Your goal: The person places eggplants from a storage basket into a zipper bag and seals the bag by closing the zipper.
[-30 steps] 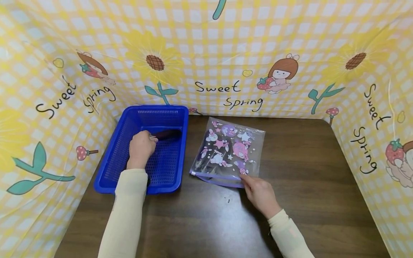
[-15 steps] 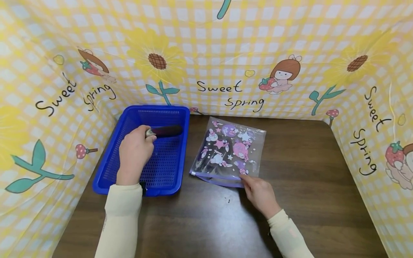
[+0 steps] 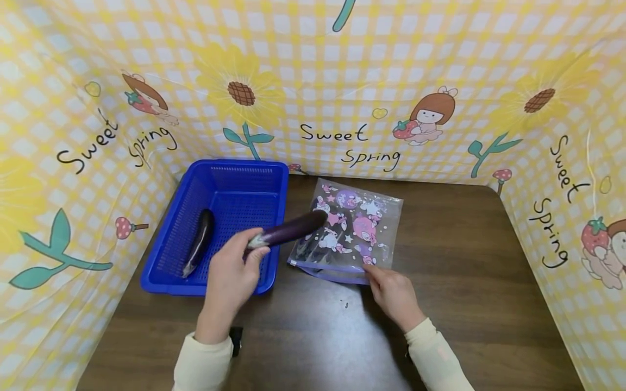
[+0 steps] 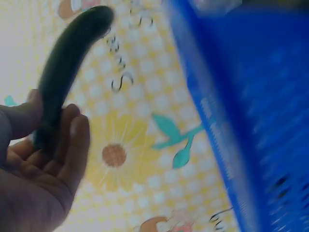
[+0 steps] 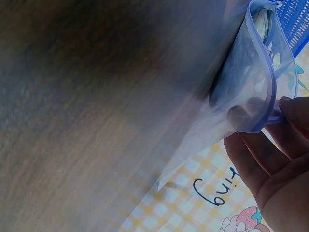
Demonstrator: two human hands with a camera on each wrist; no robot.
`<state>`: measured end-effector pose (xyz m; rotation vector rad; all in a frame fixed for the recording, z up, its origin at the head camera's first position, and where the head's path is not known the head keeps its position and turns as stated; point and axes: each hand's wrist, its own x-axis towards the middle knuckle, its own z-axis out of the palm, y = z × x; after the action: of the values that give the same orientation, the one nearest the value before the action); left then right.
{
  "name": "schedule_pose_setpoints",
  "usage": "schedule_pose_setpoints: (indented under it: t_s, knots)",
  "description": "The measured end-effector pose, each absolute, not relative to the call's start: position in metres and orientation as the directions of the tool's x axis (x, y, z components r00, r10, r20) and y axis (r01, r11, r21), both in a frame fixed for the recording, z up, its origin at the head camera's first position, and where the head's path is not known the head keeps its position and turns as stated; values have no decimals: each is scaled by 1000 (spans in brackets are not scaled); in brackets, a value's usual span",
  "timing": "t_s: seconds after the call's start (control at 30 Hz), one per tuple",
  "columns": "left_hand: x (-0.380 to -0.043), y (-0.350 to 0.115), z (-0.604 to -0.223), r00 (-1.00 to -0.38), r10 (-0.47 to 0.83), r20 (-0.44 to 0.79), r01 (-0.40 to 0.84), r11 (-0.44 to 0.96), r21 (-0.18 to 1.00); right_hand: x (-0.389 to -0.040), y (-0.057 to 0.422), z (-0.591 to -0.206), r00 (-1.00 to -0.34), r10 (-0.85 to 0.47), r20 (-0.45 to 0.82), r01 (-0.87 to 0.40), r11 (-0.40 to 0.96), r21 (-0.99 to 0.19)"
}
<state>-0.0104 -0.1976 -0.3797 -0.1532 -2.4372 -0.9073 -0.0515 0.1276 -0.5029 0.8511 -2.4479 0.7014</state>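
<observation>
My left hand (image 3: 232, 271) pinches a dark purple eggplant (image 3: 290, 228) by its pale stem end. The eggplant extends over the basket's right rim, and its far end overlaps the bag in the head view. In the left wrist view the eggplant (image 4: 67, 67) lies between thumb and fingers. My right hand (image 3: 395, 293) pinches the purple zip edge of a clear printed zipper bag (image 3: 359, 231) lying on the table. The right wrist view shows the bag's mouth (image 5: 273, 87) parted, with a pale greenish end (image 5: 262, 24) of something inside.
A blue plastic basket (image 3: 281, 201) stands on the left with a second eggplant (image 3: 200, 241) along its left side. Small dark bits (image 3: 344, 304) lie on the brown table (image 3: 459, 260). A yellow checked cloth (image 3: 332, 81) walls the back and sides.
My left hand has lifted the eggplant out of the basket and moved it right and toward me. The second eggplant, hidden by the arm before, now shows. My right hand stays on the bag.
</observation>
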Motion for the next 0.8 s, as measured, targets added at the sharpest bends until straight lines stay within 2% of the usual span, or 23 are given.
schedule_pose_setpoints:
  t_s: [0.23,0.57,0.8]
  knots:
    - [22,-180,-415,-809,10,588,449,656,607,-52,127,-505,-699,-434,568,-670,674,-310]
    - [49,-163,-459,-814,89,574,527,527,667,-53,127,-504,-704,-428,566,-659,690,-298]
    - [56,-157,-477,-846,134,516,504,519,690,-53,127,-504,-717,-417,558,-649,692,-316]
